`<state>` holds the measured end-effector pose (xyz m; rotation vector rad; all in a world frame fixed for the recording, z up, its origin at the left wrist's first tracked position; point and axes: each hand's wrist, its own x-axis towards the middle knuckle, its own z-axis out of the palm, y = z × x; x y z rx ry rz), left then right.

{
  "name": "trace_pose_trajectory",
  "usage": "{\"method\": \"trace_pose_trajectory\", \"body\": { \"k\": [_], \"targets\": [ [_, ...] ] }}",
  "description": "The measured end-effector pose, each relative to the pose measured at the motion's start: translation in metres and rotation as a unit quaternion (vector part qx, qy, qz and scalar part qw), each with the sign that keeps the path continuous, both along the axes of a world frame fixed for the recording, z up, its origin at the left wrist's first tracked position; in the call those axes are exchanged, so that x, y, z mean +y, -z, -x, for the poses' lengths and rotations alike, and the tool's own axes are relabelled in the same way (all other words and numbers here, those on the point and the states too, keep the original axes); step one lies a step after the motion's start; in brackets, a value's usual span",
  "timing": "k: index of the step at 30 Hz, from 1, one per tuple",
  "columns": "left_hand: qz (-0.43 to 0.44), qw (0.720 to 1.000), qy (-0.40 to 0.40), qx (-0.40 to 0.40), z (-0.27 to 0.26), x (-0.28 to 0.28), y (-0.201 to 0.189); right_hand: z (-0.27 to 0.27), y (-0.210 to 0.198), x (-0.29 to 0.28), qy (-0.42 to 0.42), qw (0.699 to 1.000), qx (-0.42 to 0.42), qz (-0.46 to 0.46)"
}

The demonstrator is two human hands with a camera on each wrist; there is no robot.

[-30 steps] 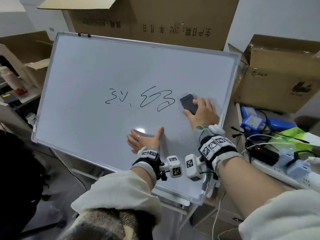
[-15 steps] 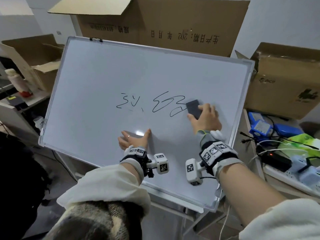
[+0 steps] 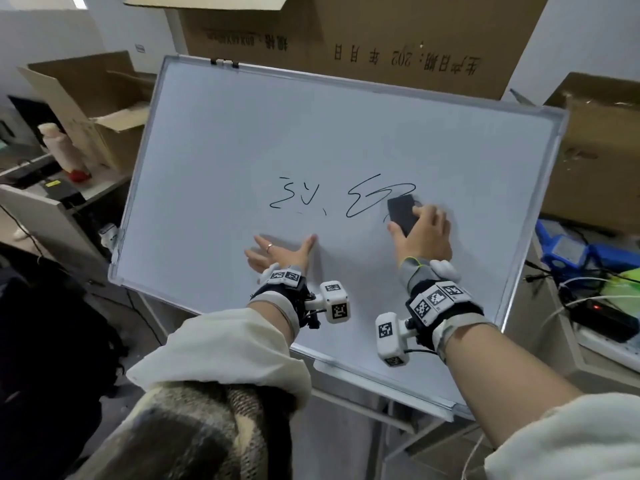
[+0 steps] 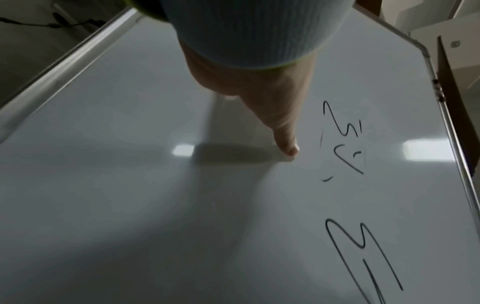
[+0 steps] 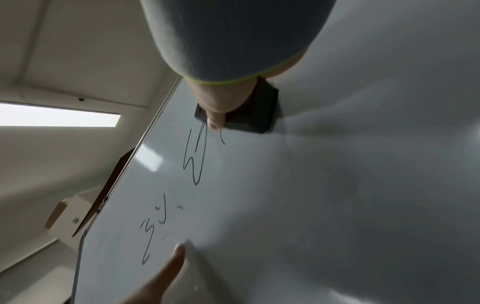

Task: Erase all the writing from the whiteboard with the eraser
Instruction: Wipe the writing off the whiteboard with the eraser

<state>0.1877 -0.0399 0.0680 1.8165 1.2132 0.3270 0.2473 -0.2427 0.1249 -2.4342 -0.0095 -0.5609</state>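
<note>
Right hand (image 3: 424, 233) grips the black eraser (image 3: 401, 213) flat on the whiteboard (image 3: 311, 133), overlapping the right end of the writing (image 3: 346, 199) (probably mid-wipe), while left hand (image 3: 277, 252), fingers spread, presses below to steady it.

**Dim, cool light with ceiling glare**

Lit from a ceiling panel (image 5: 58, 115), mirrored as bright patches on the whiteboard (image 4: 426, 151). Soft shadows under the left hand (image 4: 262, 92). Dark and grainy in both wrist views, strongly bent at the edges; near sleeves out of focus
</note>
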Motion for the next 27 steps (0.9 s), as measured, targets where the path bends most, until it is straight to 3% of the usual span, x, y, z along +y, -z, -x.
{"method": "trace_pose_trajectory", "body": {
  "k": [4,8,11,16,19,22,27],
  "targets": [
    [-0.002,1.0,0.023,0.011,-0.006,-0.006,0.003,-0.005,-0.001,0.009,-0.064,0.996,-0.008,0.069],
    [0.003,1.0,-0.007,0.016,-0.01,-0.008,-0.003,-0.025,-0.015,-0.017,0.035,0.999,-0.033,-0.024],
    [-0.004,0.999,0.011,0.043,-0.008,-0.01,-0.003,-0.031,-0.018,-0.018,0.044,0.998,-0.044,-0.033],
    [-0.012,0.998,0.023,0.056,-0.005,-0.005,-0.006,-0.011,0.003,0.035,-0.124,0.991,0.001,0.056],
    [0.019,0.999,-0.041,0.015,-0.002,0.003,-0.009,-0.008,0.006,0.043,-0.164,0.984,0.011,0.061],
    [0.03,0.994,-0.101,-0.005,-0.004,0.017,-0.014,-0.025,-0.008,0.019,-0.076,0.996,-0.037,-0.019],
    [0.034,0.999,-0.038,0.001,-0.016,0.032,-0.007,-0.041,-0.021,-0.012,0.078,0.985,-0.086,-0.124]
  ]
}}
